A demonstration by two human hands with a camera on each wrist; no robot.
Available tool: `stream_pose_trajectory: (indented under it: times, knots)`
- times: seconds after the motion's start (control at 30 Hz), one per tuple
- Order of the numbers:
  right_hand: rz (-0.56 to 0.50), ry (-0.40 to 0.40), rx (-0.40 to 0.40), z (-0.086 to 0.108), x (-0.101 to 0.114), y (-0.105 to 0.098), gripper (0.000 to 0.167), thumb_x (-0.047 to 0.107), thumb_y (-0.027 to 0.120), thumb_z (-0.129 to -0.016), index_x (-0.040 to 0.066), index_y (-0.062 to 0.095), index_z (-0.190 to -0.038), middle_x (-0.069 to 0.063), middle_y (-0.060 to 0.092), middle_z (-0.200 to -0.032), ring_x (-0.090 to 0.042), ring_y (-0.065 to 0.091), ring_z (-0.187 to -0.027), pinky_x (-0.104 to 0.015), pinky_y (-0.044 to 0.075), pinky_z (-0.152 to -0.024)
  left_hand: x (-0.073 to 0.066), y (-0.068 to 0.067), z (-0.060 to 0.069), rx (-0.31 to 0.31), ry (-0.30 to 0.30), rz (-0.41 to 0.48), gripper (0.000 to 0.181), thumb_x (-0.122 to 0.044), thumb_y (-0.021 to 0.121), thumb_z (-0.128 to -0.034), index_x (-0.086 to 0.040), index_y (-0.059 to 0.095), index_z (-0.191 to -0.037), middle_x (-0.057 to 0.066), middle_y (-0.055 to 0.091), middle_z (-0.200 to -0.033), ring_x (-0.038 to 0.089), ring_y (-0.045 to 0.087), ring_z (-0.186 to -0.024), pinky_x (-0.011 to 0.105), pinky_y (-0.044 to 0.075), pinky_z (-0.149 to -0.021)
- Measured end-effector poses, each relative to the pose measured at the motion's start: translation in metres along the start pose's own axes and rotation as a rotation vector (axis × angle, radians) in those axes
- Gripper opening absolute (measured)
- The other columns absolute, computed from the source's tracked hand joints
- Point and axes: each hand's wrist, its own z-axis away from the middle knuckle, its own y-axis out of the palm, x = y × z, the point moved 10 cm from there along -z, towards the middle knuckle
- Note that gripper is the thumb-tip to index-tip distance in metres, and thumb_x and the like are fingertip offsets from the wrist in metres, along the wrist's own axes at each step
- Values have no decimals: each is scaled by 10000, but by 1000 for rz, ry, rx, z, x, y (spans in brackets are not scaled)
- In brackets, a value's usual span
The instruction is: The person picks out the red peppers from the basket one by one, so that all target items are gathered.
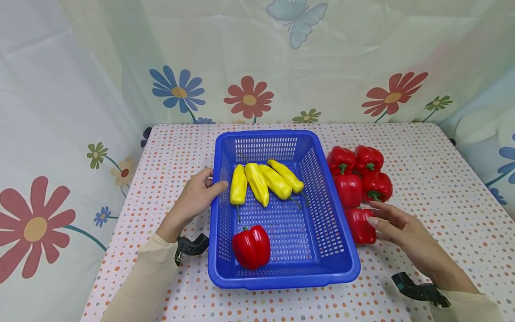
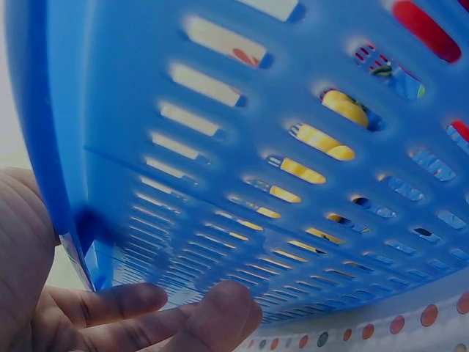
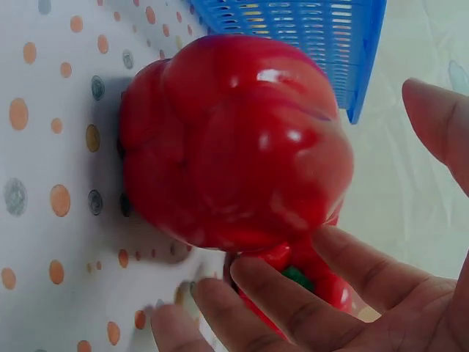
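A blue plastic basket holds several long yellow peppers towards its far end and one red bell pepper near its front. My left hand grips the basket's left rim, thumb over the top; the left wrist view shows the fingers below the rim, beside the slotted wall. Right of the basket my right hand is at the nearest loose red bell pepper, its fingers spread and not closed round it. In the right wrist view this pepper is large, and the fingertips are close to its side.
Several more red bell peppers lie grouped against the basket's right side, behind the nearest one. A dotted cloth covers the table. Flower-printed curtains hang behind and at both sides.
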Motion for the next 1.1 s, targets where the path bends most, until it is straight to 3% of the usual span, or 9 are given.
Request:
stream_pose_trajectory:
  times: [0.1,0.23,0.3,0.33,0.53,0.67,0.87,1.1]
  knots:
    - [10,-10,-6,1,4,-1,743,389,519,-1092,9,198,-1644,-346,322,-1605,-557,429,-1375,-291,596,-887,0,0,0,-1,0,-5,412,-259,605,-1026,23,562,-1324,205,756,-964,241,760,-715,347,652,-630]
    - [-9,-22,-20,2,11,0,757,388,518,-1092,10,172,-1648,-337,294,-1626,-582,336,-1425,-612,513,-1056,1,0,0,0,-4,-2,420,-261,607,-1027,24,559,-1331,205,757,-975,247,763,-725,349,653,-636]
    - [-16,-24,-28,3,14,0,763,379,523,-1092,6,160,-1649,-350,278,-1626,-599,303,-1431,-790,390,-1047,1,0,1,2,-7,4,422,-265,608,-1026,21,557,-1333,205,759,-983,255,766,-730,353,654,-641]
    - [-17,-25,-32,4,16,0,767,375,526,-1091,7,153,-1650,-362,270,-1623,-610,292,-1430,-824,356,-1034,1,0,1,3,-9,7,422,-267,609,-1026,20,557,-1332,207,759,-986,259,767,-733,353,654,-644]
    - [29,-29,-55,9,31,-3,799,386,539,-1082,54,111,-1669,-386,216,-1631,-646,242,-1443,-844,357,-991,2,1,1,7,-13,18,431,-269,608,-1026,19,551,-1342,221,758,-1009,275,771,-743,357,656,-650]
    - [-6,-76,-58,11,47,1,819,336,572,-1073,85,79,-1677,-333,169,-1675,-627,165,-1491,-850,342,-975,2,1,0,9,-11,23,436,-270,608,-1028,15,547,-1353,216,756,-1015,271,771,-748,363,658,-650]
    - [-10,-188,-94,17,82,5,827,249,625,-1049,100,112,-1680,-265,192,-1697,-608,235,-1483,-743,373,-1008,2,2,-1,14,-5,31,436,-268,609,-1031,12,544,-1360,206,755,-1005,270,771,-747,371,659,-649]
    - [-18,-263,-157,26,124,12,824,219,690,-1011,175,206,-1677,-212,236,-1698,-609,314,-1454,-711,417,-984,2,1,0,9,-1,27,419,-268,611,-1031,12,553,-1337,197,756,-983,258,767,-737,353,655,-643]
